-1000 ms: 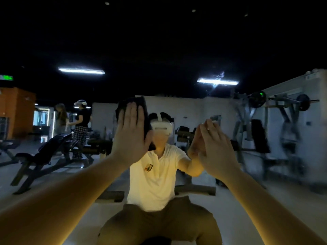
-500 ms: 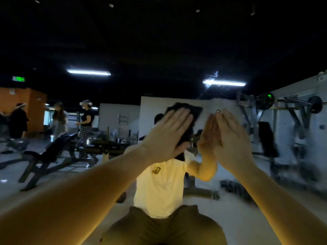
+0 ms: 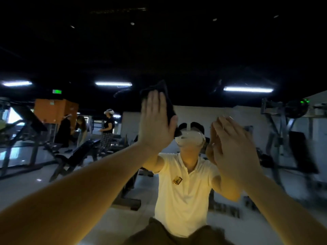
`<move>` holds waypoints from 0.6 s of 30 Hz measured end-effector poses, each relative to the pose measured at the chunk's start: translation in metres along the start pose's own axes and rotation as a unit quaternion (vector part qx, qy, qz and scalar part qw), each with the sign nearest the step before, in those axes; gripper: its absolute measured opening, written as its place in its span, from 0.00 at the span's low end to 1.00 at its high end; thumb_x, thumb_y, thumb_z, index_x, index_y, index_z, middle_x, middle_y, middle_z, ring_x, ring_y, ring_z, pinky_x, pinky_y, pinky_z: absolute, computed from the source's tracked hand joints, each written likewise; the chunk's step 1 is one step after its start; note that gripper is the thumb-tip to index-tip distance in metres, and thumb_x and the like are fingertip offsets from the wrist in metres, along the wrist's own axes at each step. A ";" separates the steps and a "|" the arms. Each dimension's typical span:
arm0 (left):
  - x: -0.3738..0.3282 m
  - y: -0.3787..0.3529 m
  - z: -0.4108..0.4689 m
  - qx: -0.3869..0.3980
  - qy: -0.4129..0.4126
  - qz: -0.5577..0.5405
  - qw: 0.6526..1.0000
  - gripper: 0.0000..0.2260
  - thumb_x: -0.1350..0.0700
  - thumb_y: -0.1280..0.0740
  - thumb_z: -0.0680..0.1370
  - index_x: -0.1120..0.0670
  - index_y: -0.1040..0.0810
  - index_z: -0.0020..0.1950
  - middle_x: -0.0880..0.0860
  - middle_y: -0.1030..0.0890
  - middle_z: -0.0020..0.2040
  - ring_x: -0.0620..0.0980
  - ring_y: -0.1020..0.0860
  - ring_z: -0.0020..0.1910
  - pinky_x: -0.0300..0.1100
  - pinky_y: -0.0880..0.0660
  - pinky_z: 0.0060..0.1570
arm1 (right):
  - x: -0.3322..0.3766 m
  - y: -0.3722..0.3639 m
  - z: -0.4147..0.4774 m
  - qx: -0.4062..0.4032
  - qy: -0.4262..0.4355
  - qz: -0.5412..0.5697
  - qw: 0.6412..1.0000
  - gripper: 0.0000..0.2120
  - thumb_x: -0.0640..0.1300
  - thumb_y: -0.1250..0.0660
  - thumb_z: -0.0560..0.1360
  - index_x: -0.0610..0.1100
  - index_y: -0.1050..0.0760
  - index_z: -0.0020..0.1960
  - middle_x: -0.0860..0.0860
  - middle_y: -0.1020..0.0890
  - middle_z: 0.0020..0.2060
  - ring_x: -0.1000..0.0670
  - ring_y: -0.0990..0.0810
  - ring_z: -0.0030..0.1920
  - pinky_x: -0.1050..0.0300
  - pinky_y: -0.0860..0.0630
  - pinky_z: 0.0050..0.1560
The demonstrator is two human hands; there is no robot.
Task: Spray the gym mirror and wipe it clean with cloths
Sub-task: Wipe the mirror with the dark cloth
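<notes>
The gym mirror [image 3: 247,71] fills the whole view and reflects me in a white shirt and headset. My left hand [image 3: 155,121] is pressed flat on a dark cloth [image 3: 165,96], holding it against the glass up and to the left of my reflected head. The cloth sticks out above and to the right of my fingers. My right hand [image 3: 233,149] lies flat on the glass to the right, fingers together, meeting its own reflection. No cloth shows under it. No spray bottle is in view.
Everything else is reflection: weight benches [image 3: 76,156] at left, a plate-loaded machine [image 3: 290,135] at right, three people [image 3: 108,128] standing far behind, ceiling strip lights [image 3: 247,89], an orange wall block [image 3: 54,110].
My left hand swept the cloth right across my reflected face, then back left and higher. My right hand stayed flat on the glass in about the same place.
</notes>
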State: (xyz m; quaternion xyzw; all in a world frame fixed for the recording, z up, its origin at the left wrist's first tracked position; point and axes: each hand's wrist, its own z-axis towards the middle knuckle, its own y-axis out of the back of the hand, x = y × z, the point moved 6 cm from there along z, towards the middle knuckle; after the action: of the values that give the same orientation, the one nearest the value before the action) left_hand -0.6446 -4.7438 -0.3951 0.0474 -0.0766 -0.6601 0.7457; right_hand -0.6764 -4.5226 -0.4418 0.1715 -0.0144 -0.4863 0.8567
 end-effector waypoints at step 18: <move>0.013 -0.002 -0.016 0.030 -0.168 0.050 0.984 0.34 0.38 0.51 0.86 0.59 0.49 0.85 0.61 0.46 0.85 0.58 0.51 0.85 0.55 0.56 0.83 | 0.024 -0.004 0.006 -0.014 0.003 0.074 0.997 0.28 0.42 0.29 0.74 0.40 0.28 0.73 0.41 0.30 0.75 0.40 0.33 0.76 0.39 0.36 0.75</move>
State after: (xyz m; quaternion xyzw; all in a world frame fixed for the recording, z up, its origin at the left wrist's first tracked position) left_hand -0.6419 -4.7570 -0.4101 -0.0458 -0.2234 -0.6183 0.7521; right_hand -0.6679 -4.5460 -0.4405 0.1598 -0.0180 -0.4212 0.8926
